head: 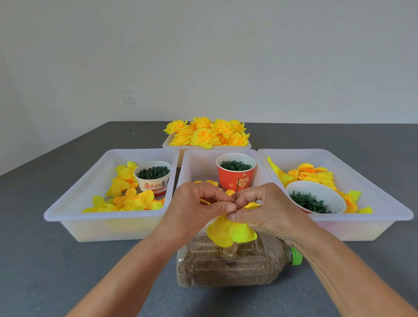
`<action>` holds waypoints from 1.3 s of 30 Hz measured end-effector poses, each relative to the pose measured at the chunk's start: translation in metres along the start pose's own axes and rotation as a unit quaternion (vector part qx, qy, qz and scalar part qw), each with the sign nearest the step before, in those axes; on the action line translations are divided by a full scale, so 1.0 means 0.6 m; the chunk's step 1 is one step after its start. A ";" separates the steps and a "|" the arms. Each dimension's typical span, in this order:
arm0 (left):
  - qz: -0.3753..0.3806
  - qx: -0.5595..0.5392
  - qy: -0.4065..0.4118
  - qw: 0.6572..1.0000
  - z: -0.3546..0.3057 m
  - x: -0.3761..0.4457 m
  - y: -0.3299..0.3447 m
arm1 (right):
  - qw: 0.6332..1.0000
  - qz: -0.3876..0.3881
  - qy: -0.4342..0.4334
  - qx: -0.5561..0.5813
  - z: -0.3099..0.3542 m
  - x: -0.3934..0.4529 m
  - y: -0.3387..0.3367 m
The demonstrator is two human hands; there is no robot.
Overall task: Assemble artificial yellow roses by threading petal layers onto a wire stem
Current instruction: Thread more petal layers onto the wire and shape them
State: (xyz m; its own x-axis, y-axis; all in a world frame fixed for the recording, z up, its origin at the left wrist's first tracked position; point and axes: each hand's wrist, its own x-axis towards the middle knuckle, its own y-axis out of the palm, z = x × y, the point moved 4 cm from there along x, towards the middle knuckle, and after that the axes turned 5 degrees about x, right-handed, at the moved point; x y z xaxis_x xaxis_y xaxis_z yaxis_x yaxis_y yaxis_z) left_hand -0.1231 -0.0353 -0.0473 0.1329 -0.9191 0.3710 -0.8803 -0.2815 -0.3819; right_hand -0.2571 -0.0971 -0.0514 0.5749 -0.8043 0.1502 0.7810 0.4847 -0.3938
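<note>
**Both hands pinch a petal layer on the upright wire**

The fingertips of the left hand (201,207) and the right hand (261,206) press together around a thin wire stem (237,189), pinching the gathered top of a yellow petal layer (231,231). The wire stands nearly upright, its long axis vertical and its free tip pointing up past the knuckles; the petals hang open below the fingers.

Directly beneath the fingers lies a clear plastic jug (230,266) on its side, green cap to the right, half filled with brown grains.

Just behind the fingers, the middle tray (196,159) holds a red paper cup (237,178) of green rings and a few loose petals. Left of the hands, a left tray (84,208) holds yellow petals and a white paper bowl (153,178) of dark green pieces. To the right, a right tray (374,198) holds petals and a tilted white bowl (326,191) of green pieces. Farthest off, a back tray (168,144) is heaped with finished roses (206,133).
</note>
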 end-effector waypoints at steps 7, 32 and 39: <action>-0.008 -0.026 -0.010 1.000 0.005 0.005 0.012 | 0.998 -0.054 0.018 0.041 -0.006 -0.001 -0.004; -0.015 0.068 0.041 0.997 0.024 -0.005 0.019 | 0.999 -0.026 0.038 0.000 -0.005 -0.008 -0.011; -0.018 0.056 0.023 0.998 0.025 -0.009 0.018 | 0.999 -0.020 0.031 -0.005 -0.002 -0.013 -0.009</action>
State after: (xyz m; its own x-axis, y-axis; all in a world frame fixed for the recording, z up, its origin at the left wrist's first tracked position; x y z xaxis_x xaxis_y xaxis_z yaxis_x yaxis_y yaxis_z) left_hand -0.1269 -0.0375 -0.0661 0.1408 -0.8948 0.4237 -0.8185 -0.3459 -0.4587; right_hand -0.2662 -0.0942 -0.0517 0.5268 -0.8428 0.1100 0.8003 0.4483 -0.3982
